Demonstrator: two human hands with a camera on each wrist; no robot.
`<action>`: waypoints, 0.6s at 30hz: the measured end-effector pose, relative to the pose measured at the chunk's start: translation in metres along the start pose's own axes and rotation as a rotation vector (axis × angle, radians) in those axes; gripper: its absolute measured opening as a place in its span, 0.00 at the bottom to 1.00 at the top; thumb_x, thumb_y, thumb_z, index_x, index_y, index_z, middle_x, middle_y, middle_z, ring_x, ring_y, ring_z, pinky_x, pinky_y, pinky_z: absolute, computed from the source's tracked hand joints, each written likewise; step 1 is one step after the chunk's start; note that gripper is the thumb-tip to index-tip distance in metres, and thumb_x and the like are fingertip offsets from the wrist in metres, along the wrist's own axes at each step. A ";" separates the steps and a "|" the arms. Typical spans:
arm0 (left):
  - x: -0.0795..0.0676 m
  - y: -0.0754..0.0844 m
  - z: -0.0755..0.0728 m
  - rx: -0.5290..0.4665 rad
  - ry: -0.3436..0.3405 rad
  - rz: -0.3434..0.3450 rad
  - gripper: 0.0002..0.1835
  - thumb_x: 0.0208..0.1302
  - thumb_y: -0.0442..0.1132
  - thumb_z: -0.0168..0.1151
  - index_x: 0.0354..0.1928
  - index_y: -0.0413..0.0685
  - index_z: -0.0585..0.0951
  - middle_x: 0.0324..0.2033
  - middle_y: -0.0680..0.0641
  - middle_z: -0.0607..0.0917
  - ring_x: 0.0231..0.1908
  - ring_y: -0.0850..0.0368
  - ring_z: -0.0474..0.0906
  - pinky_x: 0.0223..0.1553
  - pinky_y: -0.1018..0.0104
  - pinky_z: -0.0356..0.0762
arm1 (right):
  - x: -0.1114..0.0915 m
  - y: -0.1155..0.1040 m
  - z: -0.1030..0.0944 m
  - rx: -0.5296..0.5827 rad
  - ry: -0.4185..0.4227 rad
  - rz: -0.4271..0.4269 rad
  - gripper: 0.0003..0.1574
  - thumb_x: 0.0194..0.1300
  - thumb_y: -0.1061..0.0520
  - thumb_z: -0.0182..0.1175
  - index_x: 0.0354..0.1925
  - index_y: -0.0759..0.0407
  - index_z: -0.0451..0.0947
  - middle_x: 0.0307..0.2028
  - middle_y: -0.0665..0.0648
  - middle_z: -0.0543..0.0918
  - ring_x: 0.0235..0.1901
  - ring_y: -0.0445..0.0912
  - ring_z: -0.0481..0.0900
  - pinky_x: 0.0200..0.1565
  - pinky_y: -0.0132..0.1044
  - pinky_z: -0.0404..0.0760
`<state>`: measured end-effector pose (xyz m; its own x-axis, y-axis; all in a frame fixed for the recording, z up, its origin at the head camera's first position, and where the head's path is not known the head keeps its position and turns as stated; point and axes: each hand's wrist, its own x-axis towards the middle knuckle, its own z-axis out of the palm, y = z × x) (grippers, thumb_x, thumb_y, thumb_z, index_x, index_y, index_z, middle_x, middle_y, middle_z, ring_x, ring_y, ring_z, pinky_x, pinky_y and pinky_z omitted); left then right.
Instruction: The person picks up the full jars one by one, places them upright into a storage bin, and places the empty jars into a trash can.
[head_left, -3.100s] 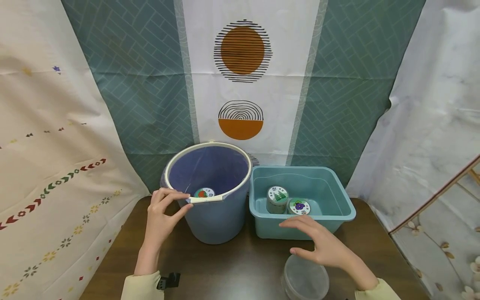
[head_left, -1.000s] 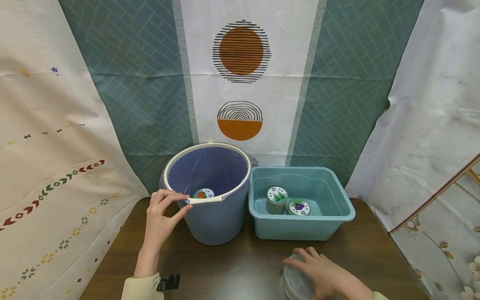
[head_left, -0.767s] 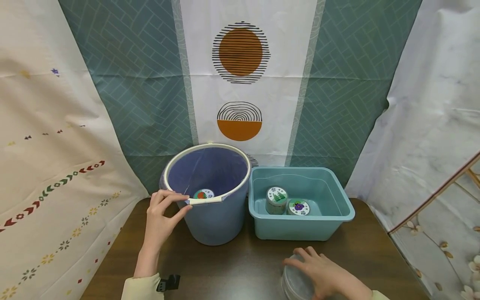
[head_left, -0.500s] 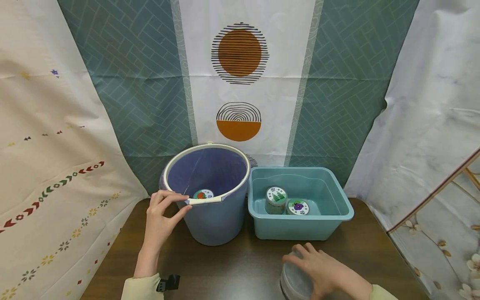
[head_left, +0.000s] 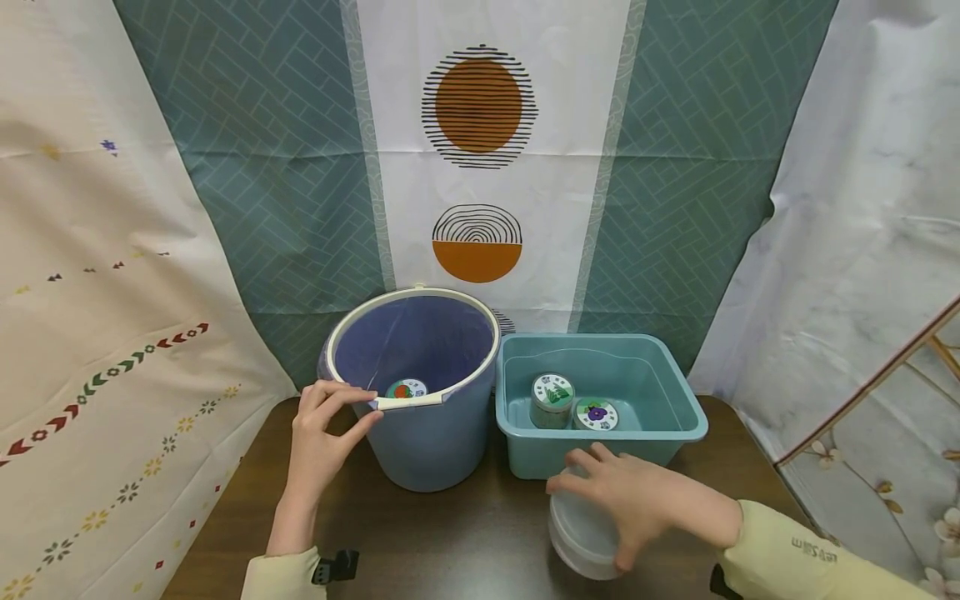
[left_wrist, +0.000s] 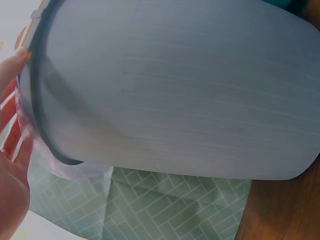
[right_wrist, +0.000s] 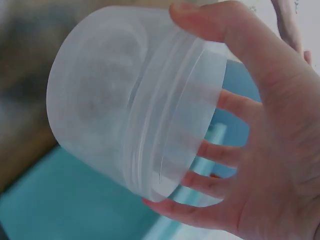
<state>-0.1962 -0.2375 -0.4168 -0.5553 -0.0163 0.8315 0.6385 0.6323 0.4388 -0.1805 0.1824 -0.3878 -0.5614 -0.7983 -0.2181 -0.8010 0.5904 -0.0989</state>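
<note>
A translucent round plastic jar (head_left: 583,533) with a lid is gripped from above by my right hand (head_left: 626,500), in front of the teal tub (head_left: 592,454). The right wrist view shows the thumb and fingers spread round the lid end of the jar (right_wrist: 115,95), which is raised off the table. My left hand (head_left: 322,442) pinches the front of the white rim and handle of the blue-grey bucket (head_left: 438,450) between thumb and fingers. In the left wrist view the bucket's wall (left_wrist: 175,90) fills most of the picture, the left hand (left_wrist: 12,165) at its edge.
Inside the bucket lies a jar with a tomato-like red picture on its lid (head_left: 407,389). The tub holds a jar with a green leaf lid (head_left: 552,400) and a shorter one with a purple lid picture (head_left: 596,414). Patterned cloth (head_left: 480,167) hangs behind the dark wooden table (head_left: 450,550).
My right hand came down onto the jar, took hold of it, and has now lifted it forward toward the tub. The left hand keeps its place on the bucket's rim.
</note>
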 end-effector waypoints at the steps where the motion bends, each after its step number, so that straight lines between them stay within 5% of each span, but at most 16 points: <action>1: 0.000 0.000 0.000 0.000 -0.005 -0.007 0.21 0.37 0.28 0.81 0.39 0.48 0.89 0.36 0.47 0.81 0.45 0.63 0.70 0.52 0.74 0.59 | 0.001 -0.002 -0.009 -0.014 -0.002 -0.005 0.68 0.30 0.37 0.83 0.68 0.27 0.59 0.62 0.47 0.66 0.54 0.44 0.64 0.41 0.39 0.78; 9: 0.001 -0.001 0.001 -0.007 0.020 0.037 0.23 0.33 0.26 0.81 0.38 0.49 0.89 0.36 0.47 0.82 0.44 0.60 0.71 0.52 0.73 0.60 | 0.017 -0.014 -0.069 -0.166 -0.038 -0.082 0.65 0.33 0.34 0.81 0.68 0.33 0.58 0.62 0.50 0.67 0.55 0.46 0.66 0.47 0.40 0.79; 18: 0.000 -0.006 0.003 -0.004 0.037 0.052 0.25 0.28 0.24 0.81 0.36 0.47 0.89 0.34 0.45 0.81 0.43 0.56 0.71 0.51 0.74 0.60 | 0.042 -0.026 -0.133 -0.118 -0.159 -0.106 0.64 0.40 0.36 0.79 0.70 0.31 0.55 0.66 0.48 0.63 0.60 0.45 0.63 0.52 0.41 0.79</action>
<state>-0.2010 -0.2390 -0.4203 -0.5015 -0.0118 0.8651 0.6681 0.6300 0.3959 -0.2109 0.1181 -0.2652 -0.4406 -0.8207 -0.3637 -0.8778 0.4788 -0.0171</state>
